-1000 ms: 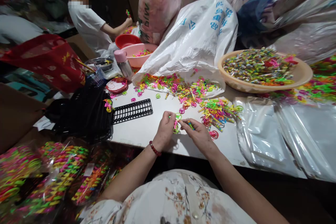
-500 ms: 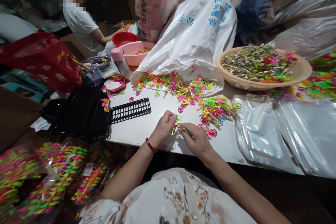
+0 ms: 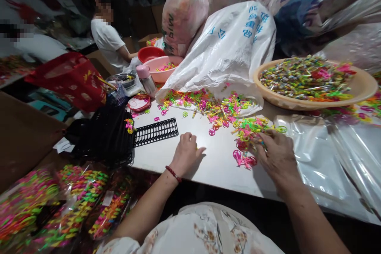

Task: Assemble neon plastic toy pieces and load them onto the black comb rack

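Note:
My left hand (image 3: 187,154) rests low over the white table with its fingers curled and its thumb held apart. A speck of yellow shows beside the fingers, but what they hold is mostly hidden. To the right, my right hand (image 3: 278,152) is at a pile of small bright plastic toys (image 3: 248,129) with wheel-like rings and patterned tubes. Its thumb and fingers close around a bit of blue and yellow, which I cannot make out clearly. Pink and red ring pieces (image 3: 245,160) lie just left of that hand.
A black plastic rack (image 3: 156,131) lies left of my left hand, beside stacked black racks (image 3: 104,139). A white sack (image 3: 220,55) spills more toys. A peach basin (image 3: 315,105) and clear plastic bags (image 3: 315,154) stand right. A co-worker (image 3: 108,43) sits behind.
My hands were together at a small ringed toy; now they are apart. The right hand has moved right to the toy pile, and the left has lowered slightly. The view has shifted.

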Action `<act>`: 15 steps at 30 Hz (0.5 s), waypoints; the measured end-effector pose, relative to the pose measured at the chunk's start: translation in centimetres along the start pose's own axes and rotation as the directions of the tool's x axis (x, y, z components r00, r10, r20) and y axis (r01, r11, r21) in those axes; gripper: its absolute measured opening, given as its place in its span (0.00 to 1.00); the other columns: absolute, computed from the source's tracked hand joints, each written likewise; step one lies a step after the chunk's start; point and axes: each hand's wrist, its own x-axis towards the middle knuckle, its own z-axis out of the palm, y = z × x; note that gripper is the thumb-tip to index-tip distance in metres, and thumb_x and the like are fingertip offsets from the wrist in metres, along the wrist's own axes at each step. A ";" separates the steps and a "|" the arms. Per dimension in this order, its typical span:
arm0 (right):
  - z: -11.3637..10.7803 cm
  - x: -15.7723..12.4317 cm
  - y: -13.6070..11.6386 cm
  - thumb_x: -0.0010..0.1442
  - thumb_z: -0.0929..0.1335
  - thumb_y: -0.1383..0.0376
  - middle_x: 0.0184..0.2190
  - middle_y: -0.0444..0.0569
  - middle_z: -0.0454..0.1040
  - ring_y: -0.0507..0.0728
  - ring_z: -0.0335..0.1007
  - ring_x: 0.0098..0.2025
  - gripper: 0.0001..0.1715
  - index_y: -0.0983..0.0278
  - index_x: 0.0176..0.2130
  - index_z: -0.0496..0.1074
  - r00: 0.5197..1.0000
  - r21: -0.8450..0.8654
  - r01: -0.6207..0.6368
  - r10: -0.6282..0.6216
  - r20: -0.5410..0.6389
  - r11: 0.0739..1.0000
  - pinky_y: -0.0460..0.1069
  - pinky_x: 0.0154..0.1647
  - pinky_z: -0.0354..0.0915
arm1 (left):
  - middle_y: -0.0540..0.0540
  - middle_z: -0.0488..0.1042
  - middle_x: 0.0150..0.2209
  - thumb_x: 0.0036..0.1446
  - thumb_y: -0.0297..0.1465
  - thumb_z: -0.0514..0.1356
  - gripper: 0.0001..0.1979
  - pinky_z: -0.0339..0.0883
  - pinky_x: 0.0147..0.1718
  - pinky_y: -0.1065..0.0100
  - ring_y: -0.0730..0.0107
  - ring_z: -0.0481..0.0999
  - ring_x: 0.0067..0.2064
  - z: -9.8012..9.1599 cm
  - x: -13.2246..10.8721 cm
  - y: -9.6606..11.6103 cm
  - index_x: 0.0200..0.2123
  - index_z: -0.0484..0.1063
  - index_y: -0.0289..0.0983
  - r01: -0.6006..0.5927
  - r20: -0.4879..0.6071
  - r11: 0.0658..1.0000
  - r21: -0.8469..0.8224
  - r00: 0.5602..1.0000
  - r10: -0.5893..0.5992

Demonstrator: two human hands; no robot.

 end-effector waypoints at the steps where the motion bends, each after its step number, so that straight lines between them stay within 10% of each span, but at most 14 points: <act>1: 0.1 0.3 0.3 0.65 0.64 0.57 0.52 0.65 0.71 0.71 0.66 0.55 0.20 0.68 0.46 0.76 1.000 -0.068 0.008 -0.010 -0.026 0.998 0.68 0.56 0.63 | 0.40 0.67 0.44 0.61 0.32 0.59 0.06 0.63 0.47 0.57 0.56 0.65 0.48 0.7 -0.3 -0.2 0.39 0.65 0.37 -0.045 0.045 0.995 0.086 0.998 0.041; 8: 3.7 -2.8 -7.1 0.67 0.59 0.68 0.48 0.58 0.73 0.60 0.74 0.49 0.17 0.65 0.52 0.69 0.958 0.275 0.206 -0.251 0.140 0.939 0.52 0.48 0.73 | 0.43 0.71 0.37 0.67 0.24 0.46 0.10 0.63 0.38 0.63 0.62 0.69 0.39 3.2 0.8 -1.5 0.38 0.66 0.37 -0.048 0.092 0.962 0.270 0.995 0.023; 15: 7.8 -6.1 -10.2 0.65 0.57 0.71 0.36 0.50 0.71 0.58 0.74 0.31 0.14 0.62 0.45 0.68 0.822 0.418 0.199 -0.383 0.422 0.886 0.50 0.30 0.71 | 0.37 0.67 0.51 0.69 0.33 0.46 0.15 0.65 0.41 0.67 0.63 0.75 0.47 0.2 9.9 -3.5 0.54 0.62 0.36 0.302 -0.050 0.924 0.235 0.953 -0.299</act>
